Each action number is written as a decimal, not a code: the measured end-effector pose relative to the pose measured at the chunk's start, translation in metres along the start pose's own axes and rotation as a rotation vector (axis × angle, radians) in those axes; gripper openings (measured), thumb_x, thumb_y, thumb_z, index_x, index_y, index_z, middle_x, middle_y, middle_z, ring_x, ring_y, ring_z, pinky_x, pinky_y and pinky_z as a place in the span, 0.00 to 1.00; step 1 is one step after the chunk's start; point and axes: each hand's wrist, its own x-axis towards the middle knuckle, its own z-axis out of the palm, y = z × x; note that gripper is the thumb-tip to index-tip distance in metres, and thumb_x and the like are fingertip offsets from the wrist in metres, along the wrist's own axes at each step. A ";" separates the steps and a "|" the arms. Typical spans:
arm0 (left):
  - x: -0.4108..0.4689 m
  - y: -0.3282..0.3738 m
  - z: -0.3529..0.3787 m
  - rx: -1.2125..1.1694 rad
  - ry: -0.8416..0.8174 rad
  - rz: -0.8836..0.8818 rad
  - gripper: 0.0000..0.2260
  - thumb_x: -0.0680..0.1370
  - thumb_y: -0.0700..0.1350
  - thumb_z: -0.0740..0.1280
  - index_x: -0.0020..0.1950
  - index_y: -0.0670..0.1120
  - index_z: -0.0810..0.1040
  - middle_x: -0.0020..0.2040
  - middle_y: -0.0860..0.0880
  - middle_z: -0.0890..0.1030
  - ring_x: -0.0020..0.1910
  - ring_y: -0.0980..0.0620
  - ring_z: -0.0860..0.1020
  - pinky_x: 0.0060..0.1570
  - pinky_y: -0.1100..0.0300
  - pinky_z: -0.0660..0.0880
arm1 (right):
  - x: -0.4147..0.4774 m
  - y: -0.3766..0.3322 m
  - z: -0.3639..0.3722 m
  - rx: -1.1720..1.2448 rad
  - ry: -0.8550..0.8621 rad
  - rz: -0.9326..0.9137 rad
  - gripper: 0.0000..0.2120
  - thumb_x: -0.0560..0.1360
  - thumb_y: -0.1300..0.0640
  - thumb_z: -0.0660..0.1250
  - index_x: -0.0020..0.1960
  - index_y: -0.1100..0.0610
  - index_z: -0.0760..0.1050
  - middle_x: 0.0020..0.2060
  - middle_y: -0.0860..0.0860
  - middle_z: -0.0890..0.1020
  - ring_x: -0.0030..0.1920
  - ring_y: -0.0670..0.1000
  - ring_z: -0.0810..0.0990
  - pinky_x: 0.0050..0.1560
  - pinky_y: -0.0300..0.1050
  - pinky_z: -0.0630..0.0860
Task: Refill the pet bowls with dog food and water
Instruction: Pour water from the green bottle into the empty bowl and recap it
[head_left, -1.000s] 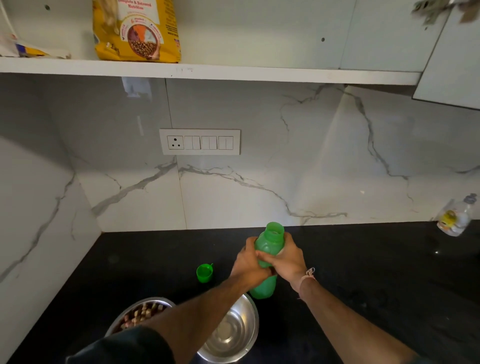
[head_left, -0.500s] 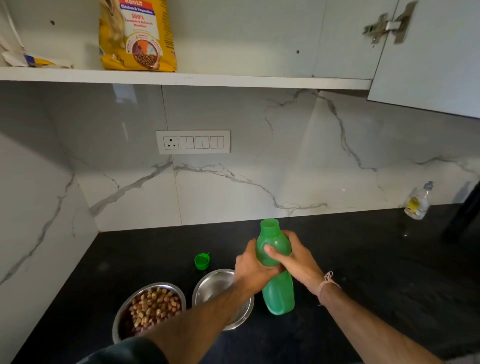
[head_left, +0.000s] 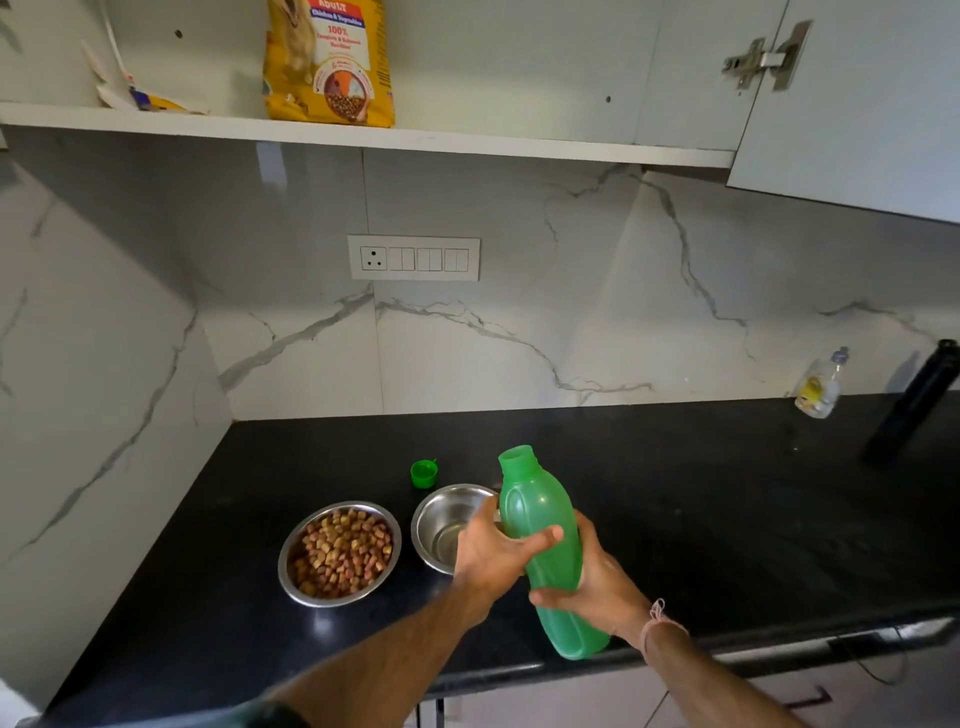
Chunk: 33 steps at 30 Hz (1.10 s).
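Both hands hold an uncapped green water bottle above the black counter, tilted slightly with its mouth leaning left. My left hand grips its middle from the left; my right hand wraps it lower from the right. Just left of the bottle sits a steel bowl that looks empty, partly hidden by my left hand. Further left, another steel bowl is full of brown kibble. The bottle's green cap lies behind the bowls. A yellow dog food bag stands on the shelf above.
A small clear bottle and a tall black bottle stand at the counter's far right. A switch panel is on the marble wall. An open cabinet door hangs at the upper right. Papers lie on the shelf's left.
The view has pulled back and shifted, showing both bowls fully. The bottle has moved lower and to the right of the empty bowl, and both hands now grip lower on its body.
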 end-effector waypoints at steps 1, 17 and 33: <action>-0.004 -0.002 -0.002 -0.034 -0.017 -0.015 0.38 0.57 0.66 0.84 0.61 0.56 0.77 0.50 0.54 0.87 0.48 0.56 0.87 0.45 0.52 0.85 | -0.002 0.001 0.005 -0.015 0.036 -0.007 0.52 0.63 0.45 0.83 0.76 0.41 0.55 0.58 0.42 0.81 0.56 0.42 0.82 0.54 0.40 0.81; -0.039 -0.027 -0.001 -0.228 0.045 -0.234 0.31 0.66 0.60 0.81 0.65 0.54 0.76 0.57 0.51 0.84 0.57 0.49 0.84 0.57 0.46 0.83 | -0.028 0.008 0.033 -0.224 0.046 0.135 0.54 0.58 0.35 0.76 0.77 0.32 0.52 0.52 0.41 0.82 0.50 0.46 0.84 0.53 0.48 0.83; -0.044 -0.025 0.001 -0.510 0.032 -0.430 0.25 0.76 0.48 0.77 0.70 0.42 0.75 0.61 0.42 0.84 0.59 0.41 0.83 0.62 0.41 0.80 | -0.022 -0.008 0.022 -0.411 -0.024 0.243 0.57 0.52 0.31 0.74 0.78 0.36 0.57 0.48 0.41 0.81 0.45 0.45 0.82 0.48 0.46 0.82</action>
